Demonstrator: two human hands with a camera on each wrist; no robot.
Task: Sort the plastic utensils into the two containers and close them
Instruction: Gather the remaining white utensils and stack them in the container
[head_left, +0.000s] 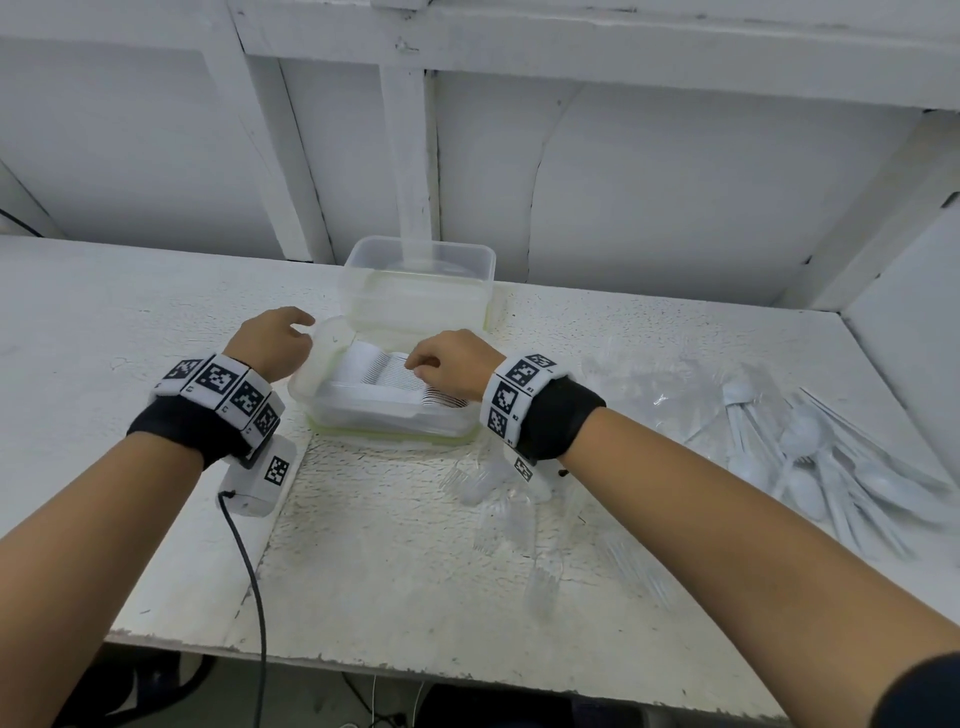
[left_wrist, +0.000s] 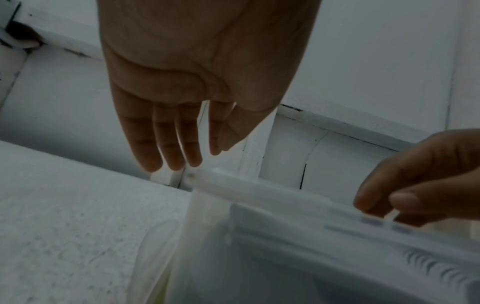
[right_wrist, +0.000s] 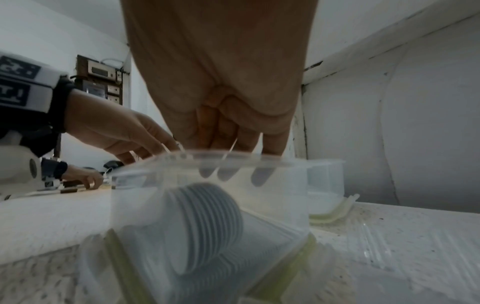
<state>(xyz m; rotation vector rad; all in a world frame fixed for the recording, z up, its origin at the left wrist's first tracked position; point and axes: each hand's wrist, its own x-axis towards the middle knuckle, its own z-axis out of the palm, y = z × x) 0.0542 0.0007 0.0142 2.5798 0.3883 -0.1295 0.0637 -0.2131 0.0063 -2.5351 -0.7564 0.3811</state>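
Reaching over the near container, the right hand has its fingers curled down onto the row of white utensils stacked inside it; the left wrist view shows its thumb and fingertips pinching a thin clear handle at the box's edge, though which utensil this is cannot be told. The left hand hangs just beside the left rim of that box with fingers straight and relaxed, holding nothing. Seen through the clear wall in the right wrist view, the utensils lie nested in a tight row. A second container, clear and lidless, stands directly behind the first, touching or nearly touching it. Both sit on a white table. Clear forks lie loose on the table below the right wrist, and a pile of white spoons rests well off to the right, beside a crumpled clear wrapper. A black cable trails from the left wrist device over the table's front edge.
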